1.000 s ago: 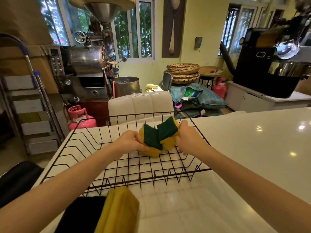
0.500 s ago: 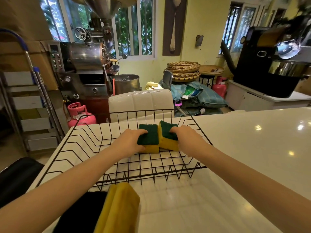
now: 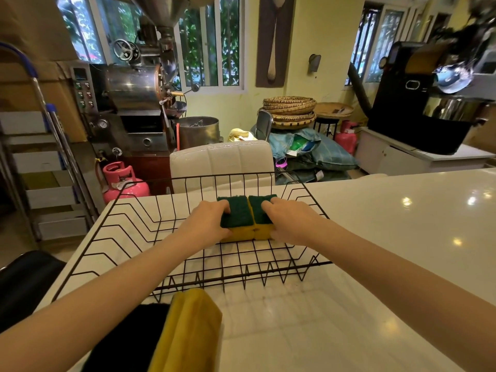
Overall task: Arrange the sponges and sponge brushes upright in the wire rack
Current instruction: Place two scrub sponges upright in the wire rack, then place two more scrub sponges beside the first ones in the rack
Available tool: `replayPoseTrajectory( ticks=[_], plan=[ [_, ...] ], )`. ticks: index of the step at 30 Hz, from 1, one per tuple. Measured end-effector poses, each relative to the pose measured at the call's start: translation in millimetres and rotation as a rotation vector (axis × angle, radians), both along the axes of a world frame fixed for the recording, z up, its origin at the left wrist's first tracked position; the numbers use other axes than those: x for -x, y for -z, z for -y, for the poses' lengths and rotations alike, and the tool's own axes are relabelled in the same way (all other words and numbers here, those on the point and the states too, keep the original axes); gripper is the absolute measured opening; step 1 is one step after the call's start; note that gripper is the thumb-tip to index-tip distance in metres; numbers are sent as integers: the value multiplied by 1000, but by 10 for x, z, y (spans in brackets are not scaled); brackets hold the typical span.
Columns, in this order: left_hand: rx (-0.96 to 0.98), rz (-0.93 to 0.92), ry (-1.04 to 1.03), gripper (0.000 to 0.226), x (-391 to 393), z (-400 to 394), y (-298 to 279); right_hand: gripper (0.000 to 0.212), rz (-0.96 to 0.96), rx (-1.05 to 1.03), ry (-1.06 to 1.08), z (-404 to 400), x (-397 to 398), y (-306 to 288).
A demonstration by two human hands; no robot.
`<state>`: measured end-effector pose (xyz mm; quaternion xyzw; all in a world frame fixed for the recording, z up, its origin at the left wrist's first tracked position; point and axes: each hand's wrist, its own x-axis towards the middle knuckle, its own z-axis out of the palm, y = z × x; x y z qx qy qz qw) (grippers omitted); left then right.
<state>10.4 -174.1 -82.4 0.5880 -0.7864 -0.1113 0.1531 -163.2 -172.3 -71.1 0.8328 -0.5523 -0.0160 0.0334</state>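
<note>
A black wire rack [image 3: 128, 234] stands on the white counter in front of me. Two yellow sponges with dark green scrub faces sit side by side in its middle, touching each other. My left hand [image 3: 206, 224] grips the left sponge [image 3: 237, 213]. My right hand [image 3: 292, 221] grips the right sponge [image 3: 259, 210]. Both sponges rest on the rack's wires, green faces tilted up towards me. Close to me, in front of the rack, lie a big yellow sponge [image 3: 190, 331] and a black pad [image 3: 126, 342].
The white counter [image 3: 389, 237] stretches to the right and towards me. A white chair back [image 3: 222, 162] stands just behind the rack. Beyond it are a metal roasting machine [image 3: 134, 103], a pink gas cylinder [image 3: 120, 181] and stacked baskets [image 3: 291, 111].
Both hands lowered the two sponges from above the rack down onto its wires. The sponges went from overlapping at angles to sitting level, side by side.
</note>
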Motion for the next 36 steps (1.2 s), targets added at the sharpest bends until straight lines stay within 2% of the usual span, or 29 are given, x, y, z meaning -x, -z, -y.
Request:
replayPoseTrajectory(
  ticks=[7,11,16,19,23,29,33,36],
  plan=[
    [-74,35,60,45,-14,25,16,37,-22,8,-28,107,33,38],
    [-140,110,97,46,-1,41,-50,40,34,-57,-20,106,43,13],
    [-338,209,145,60,-104,-42,-295,46,83,-192,4,62,72,-161],
    [-380,169,188,58,-236,-226,-547,53,194,-200,-1,-68,37,-325],
    [-316,12,203,53,-412,-658,-824,54,357,-182,-114,-371,-145,-524],
    [-16,-79,149,51,-662,-1428,-781,60,545,-154,-337,-1104,-404,-572],
    [26,-170,81,49,-849,-1872,-537,82,525,-191,-434,-1510,-583,-353],
    [25,-223,19,44,-940,-2065,-346,88,395,-123,-487,-1685,-681,-168]
  ],
)
